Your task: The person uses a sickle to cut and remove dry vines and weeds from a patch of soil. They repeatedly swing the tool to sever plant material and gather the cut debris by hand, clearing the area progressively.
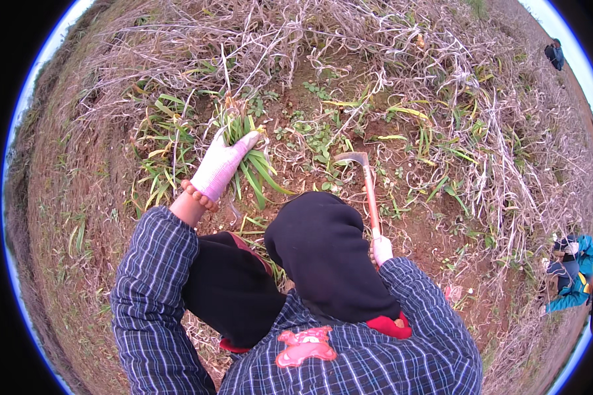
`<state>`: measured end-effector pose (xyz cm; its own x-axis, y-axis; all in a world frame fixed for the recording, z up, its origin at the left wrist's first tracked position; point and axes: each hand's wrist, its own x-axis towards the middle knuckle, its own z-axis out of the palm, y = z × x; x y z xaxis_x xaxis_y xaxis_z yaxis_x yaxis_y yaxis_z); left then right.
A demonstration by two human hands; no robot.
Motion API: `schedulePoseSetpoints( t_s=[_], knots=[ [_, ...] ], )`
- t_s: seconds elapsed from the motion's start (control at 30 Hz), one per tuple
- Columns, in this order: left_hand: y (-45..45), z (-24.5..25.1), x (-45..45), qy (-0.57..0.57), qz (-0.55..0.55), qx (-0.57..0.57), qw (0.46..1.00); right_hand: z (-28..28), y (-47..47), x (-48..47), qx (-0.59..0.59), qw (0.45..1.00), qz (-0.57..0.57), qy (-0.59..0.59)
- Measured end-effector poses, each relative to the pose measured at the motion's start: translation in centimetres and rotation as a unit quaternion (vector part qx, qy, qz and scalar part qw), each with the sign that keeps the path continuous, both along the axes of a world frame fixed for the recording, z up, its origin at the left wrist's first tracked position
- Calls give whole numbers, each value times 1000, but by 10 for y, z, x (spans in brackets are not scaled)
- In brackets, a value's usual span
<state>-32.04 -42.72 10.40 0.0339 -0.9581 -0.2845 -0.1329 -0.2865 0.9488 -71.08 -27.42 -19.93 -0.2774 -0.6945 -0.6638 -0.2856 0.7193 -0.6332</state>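
My left hand (225,160), in a pale pink knit glove with a beaded bracelet at the wrist, grips a bunch of long green leaves (259,173). Brownish cut or root ends of the bunch point away from me; the leaf tips hang towards my knees. In my gloved right hand (381,250) is the wooden handle of a sickle (370,197). Its curved, rusty blade (351,157) points left, just over low green weeds (321,148) and bare reddish soil. A gap separates the blade from the bunch.
Dry, tangled stalks (188,44) cover the ground ahead and to the right. Leafy clumps (163,148) grow left of my hand. My bent knees (321,237) are close below the tools. At far right crouches a person in teal (575,276); another person (555,54) is farther off.
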Motion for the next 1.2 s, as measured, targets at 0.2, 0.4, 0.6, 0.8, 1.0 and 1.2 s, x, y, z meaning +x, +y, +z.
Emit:
schedulePoseSetpoints(
  t_s=[0.2,0.4,0.6,0.8,1.0,1.2],
  knots=[
    [-1,-2,2,11,-16,6,1000,15,7,-13,-60,995,-23,-74],
    [-2,-2,0,-22,-16,9,1000,21,-87,8,-175,984,1,29],
    [-3,-3,2,-7,-4,32,999,4,-91,37,-131,986,70,82],
    [-3,-8,3,-9,-1,2,1000,17,-7,22,1,999,4,-38],
    [-3,-10,1,-16,-15,-11,1000,32,-66,32,-76,993,-29,-90],
    [-4,-6,1,-7,2,-3,1000,12,-112,50,-138,986,82,37]
  ],
)
